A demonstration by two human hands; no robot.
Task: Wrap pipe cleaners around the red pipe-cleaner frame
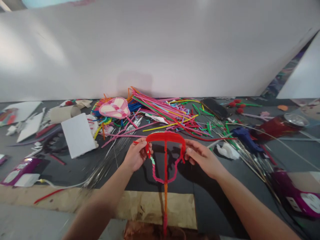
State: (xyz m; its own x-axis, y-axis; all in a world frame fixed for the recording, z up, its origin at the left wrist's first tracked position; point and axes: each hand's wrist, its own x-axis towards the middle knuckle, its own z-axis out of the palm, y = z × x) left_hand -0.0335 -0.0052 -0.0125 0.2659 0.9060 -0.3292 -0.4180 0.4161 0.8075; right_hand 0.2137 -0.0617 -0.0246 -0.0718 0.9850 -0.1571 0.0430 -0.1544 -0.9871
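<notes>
Left hand (136, 156) pinched the left end of a red-topped fuzzy wire frame (165, 137), thumb and fingers closed on it; right hand (204, 157) had its fingers partly curled, thumb and fingertips at the frame's right end. Frame was upright between both hands, above the dark tabletop (201, 200) — pink and mint loop below the red band, central stem red, then orange, then pink lower down. Loose pipe cleaners (162, 115) piled behind; white card (78, 135) left, red can (276, 127) far right.
</notes>
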